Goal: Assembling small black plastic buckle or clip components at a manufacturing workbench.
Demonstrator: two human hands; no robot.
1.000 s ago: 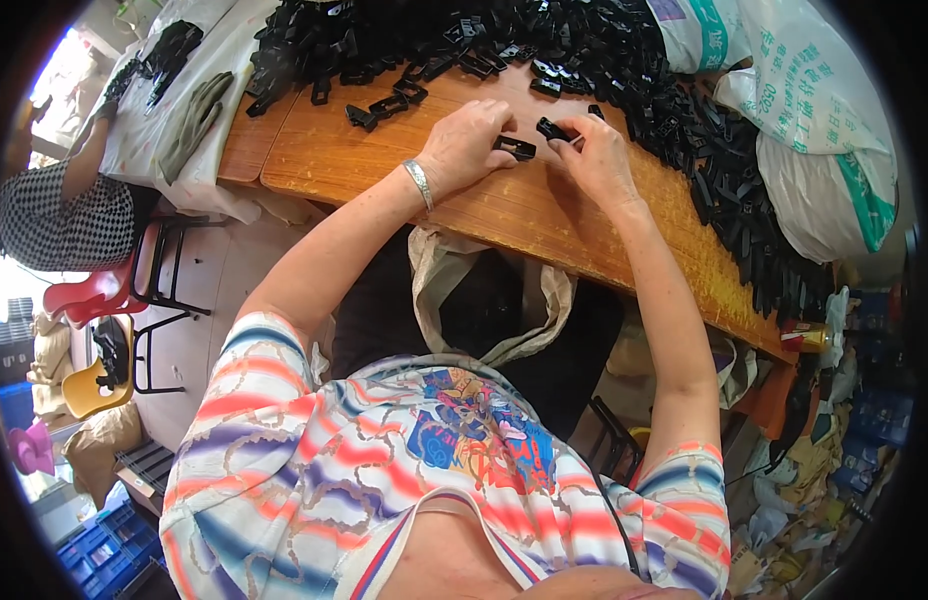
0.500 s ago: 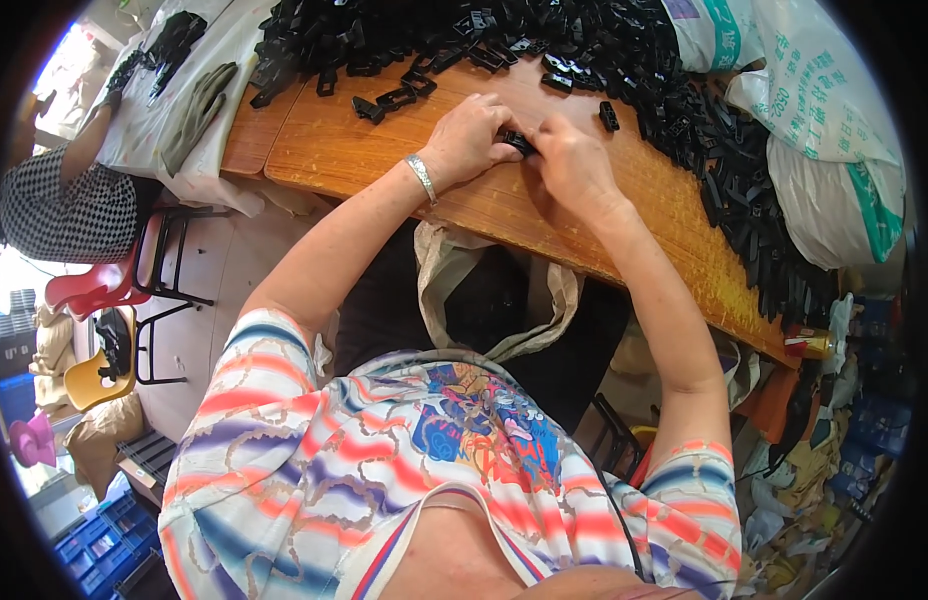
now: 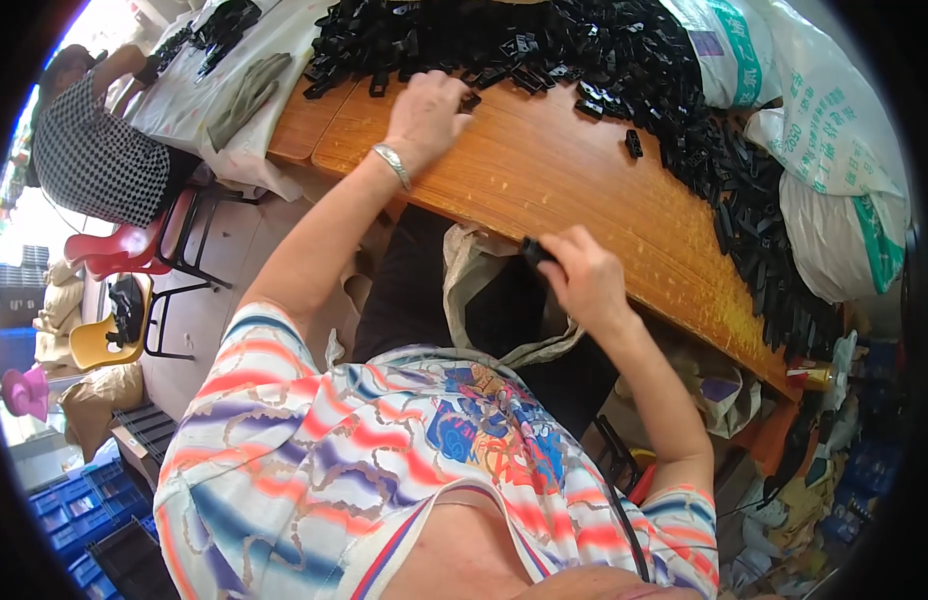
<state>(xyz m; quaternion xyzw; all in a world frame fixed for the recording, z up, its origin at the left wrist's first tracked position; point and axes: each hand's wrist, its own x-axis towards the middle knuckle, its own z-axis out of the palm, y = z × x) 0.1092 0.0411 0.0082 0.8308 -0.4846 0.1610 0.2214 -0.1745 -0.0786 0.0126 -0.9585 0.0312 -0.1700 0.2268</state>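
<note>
My left hand (image 3: 427,118) is on the wooden tabletop at the front edge of a heap of black plastic parts (image 3: 524,50). Its thumb and fingers close around a small black plastic part (image 3: 470,101), partly hidden by the fingers. At the table's near edge, my right hand (image 3: 590,278) pinches another black plastic part (image 3: 534,251). That part hangs above the open mouth of a pale woven sack (image 3: 462,268), which sits below the table edge by my lap. A single black part (image 3: 633,144) lies apart from the heap.
Long black strips (image 3: 749,250) lie along the table's right side beside white plastic sacks (image 3: 834,120). Over at the left, a co-worker (image 3: 94,150) in checked clothing sits by a covered table with a grey glove (image 3: 246,100). Red (image 3: 119,245) and yellow chairs (image 3: 104,335) stand there.
My hands were together on one black part and have parted. The left moved left to the heap's edge; the right came down toward me with a part, over the sack.
</note>
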